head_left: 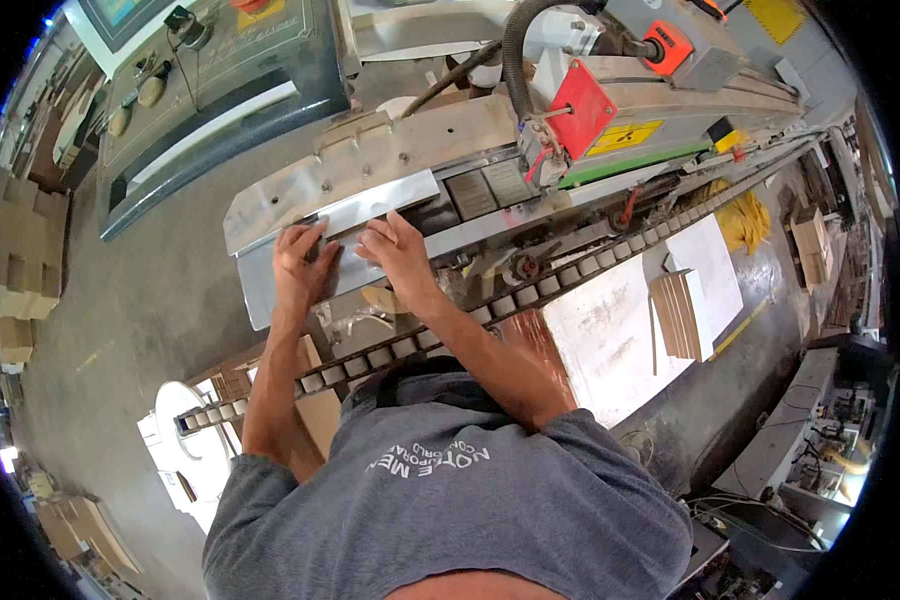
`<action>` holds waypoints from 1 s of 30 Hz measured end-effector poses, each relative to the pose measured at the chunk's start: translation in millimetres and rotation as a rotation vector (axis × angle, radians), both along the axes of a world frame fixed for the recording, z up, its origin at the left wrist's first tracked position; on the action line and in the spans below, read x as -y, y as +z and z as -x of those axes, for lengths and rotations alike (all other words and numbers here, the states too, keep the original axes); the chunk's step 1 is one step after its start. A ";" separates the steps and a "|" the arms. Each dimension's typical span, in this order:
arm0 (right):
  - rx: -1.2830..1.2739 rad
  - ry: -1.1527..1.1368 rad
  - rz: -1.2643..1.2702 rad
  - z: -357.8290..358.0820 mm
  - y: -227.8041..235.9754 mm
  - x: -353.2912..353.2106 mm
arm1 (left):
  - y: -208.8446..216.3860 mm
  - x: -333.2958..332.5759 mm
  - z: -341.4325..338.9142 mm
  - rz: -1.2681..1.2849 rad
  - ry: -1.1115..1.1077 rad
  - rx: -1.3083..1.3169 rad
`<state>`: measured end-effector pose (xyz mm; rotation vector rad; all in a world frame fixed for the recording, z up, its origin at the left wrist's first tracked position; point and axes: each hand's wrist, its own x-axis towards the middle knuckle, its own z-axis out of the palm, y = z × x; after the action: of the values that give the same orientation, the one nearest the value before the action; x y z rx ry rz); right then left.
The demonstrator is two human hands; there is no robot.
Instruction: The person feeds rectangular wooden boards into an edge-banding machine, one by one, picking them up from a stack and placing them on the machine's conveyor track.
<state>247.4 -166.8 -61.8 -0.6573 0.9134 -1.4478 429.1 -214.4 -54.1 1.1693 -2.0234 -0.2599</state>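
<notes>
A narrow, glossy white strip (385, 197) lies lengthwise on the metal infeed bed (270, 285) of a long machine, beside its upright guide plate (300, 180). My left hand (300, 262) has its fingers curled and pinched at the strip's left part. About a hand's width to the right, my right hand (398, 258) grips the near edge with bent fingers. Both thumbs point toward each other below the strip. The strip's underside is hidden, and so is whatever lies beneath my fingertips.
A roller rail (510, 303) runs along the machine between it and my body. Right of my hands stands the machine housing with a red plate (582, 108). White panels (610, 340) and a stack of brown-edged boards (678, 315) are at the right. A control console (220, 80) stands far left.
</notes>
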 end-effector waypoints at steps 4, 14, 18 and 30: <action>-0.011 -0.013 -0.017 -0.1 -0.7 -0.7 | -3.1 3.5 9.0 -0.025 -0.026 -0.037; -0.163 -0.063 0.001 38.7 -10.1 0.6 | 1.1 13.7 54.7 -0.061 -0.103 -0.036; -0.090 -0.143 0.057 65.0 -11.8 4.0 | 0.1 17.4 85.6 -0.079 -0.132 -0.055; -0.185 -0.303 0.019 159.8 4.5 -5.2 | -6.3 29.4 193.4 -0.174 -0.172 0.023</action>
<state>87.6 -161.6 -57.3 -0.6970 1.1835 -1.6845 235.7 -243.8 -60.4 1.1065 -2.1593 -0.5186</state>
